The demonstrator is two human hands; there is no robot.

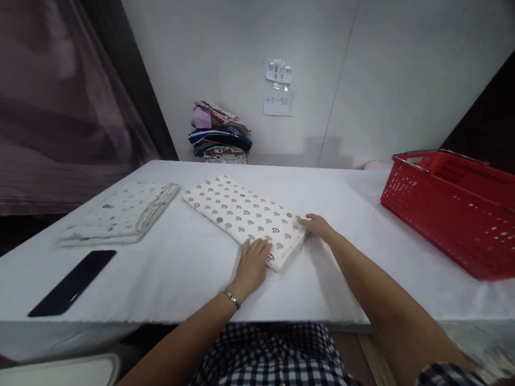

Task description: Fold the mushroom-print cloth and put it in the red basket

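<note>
A folded white cloth (242,212) printed with grey, red, blue and green mushrooms lies slantwise on the white table. My left hand (252,266) rests on its near edge, palm down, fingers stretched out. At the cloth's right end, my right hand (317,226) is closed on the far corner, with some of its fingers out of sight. To the left lies another folded white cloth (119,213) with a sparse print, its layered edges facing right; neither hand touches it.
A dark phone-like slab (73,283) lies at the table's (166,292) front left. On the right stands a red perforated basket (454,218) with metal handles. Folded fabrics (221,133) are stacked by the back wall, beside paper signs (277,102). A purple curtain (56,96) hangs at left.
</note>
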